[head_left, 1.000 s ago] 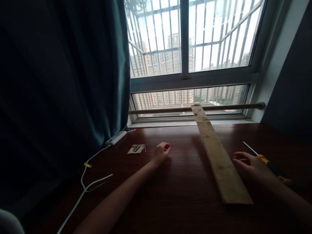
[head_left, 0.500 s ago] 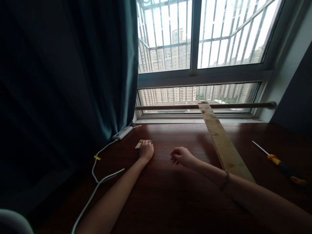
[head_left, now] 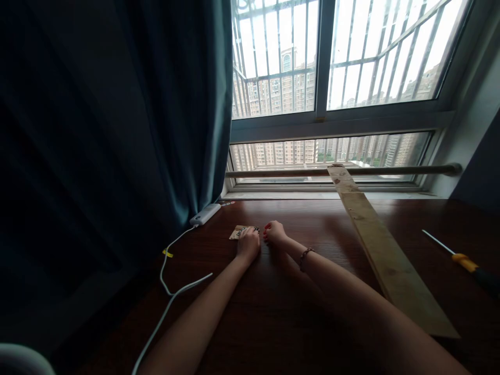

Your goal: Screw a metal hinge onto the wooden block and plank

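Note:
A small tan card with dark small parts (head_left: 239, 231) lies on the dark wooden table (head_left: 281, 312) near the window. My left hand (head_left: 248, 243) rests on its near edge with the fingers curled over it. Right beside it, my right hand (head_left: 275, 232), a bracelet on the wrist, has its fingers bent down at the card's right end. What the fingertips pinch is too small to make out.
A long pale wooden plank (head_left: 385, 255) leans from the table up to a rail (head_left: 390, 170) at the window. A yellow-handled screwdriver (head_left: 464, 259) lies at the right. A white power bank (head_left: 205, 214) with its cable (head_left: 167, 291) sits by the dark curtain (head_left: 117, 130).
My left hand went forward onto the small card. My right hand left the plank and screwdriver side and crossed left to the card. The view shifted left.

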`<state>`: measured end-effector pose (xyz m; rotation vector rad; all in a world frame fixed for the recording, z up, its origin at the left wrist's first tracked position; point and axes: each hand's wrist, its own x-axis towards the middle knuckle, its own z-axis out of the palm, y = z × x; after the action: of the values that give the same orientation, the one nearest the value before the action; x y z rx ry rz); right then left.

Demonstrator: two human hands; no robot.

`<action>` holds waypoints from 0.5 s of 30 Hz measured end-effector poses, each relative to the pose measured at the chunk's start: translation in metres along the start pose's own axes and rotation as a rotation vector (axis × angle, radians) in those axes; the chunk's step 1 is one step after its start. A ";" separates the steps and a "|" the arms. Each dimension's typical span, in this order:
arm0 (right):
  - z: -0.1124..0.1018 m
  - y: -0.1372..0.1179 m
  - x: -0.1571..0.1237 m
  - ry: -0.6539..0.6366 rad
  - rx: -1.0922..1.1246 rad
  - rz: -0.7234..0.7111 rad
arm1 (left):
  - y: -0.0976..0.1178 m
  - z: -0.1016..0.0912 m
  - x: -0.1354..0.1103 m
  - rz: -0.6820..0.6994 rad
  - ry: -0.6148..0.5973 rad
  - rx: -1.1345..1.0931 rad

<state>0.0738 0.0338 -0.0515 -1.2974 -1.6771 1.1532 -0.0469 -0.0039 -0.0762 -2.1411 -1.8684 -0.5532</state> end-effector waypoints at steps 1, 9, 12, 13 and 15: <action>0.003 0.003 0.002 0.023 -0.019 0.003 | 0.000 0.001 0.000 0.014 -0.002 -0.013; 0.020 0.023 0.009 0.124 -0.137 0.010 | 0.003 0.001 0.001 -0.059 0.035 -0.102; 0.021 0.025 0.007 0.123 -0.163 -0.014 | 0.004 0.000 0.001 -0.108 0.023 -0.131; 0.021 0.026 0.006 0.125 -0.172 -0.021 | 0.004 0.000 0.001 -0.115 0.010 -0.148; 0.020 0.026 0.004 0.132 -0.187 -0.029 | 0.004 -0.001 0.001 -0.125 0.004 -0.175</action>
<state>0.0629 0.0359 -0.0831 -1.4258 -1.7314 0.8902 -0.0434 -0.0041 -0.0747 -2.1352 -2.0304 -0.7742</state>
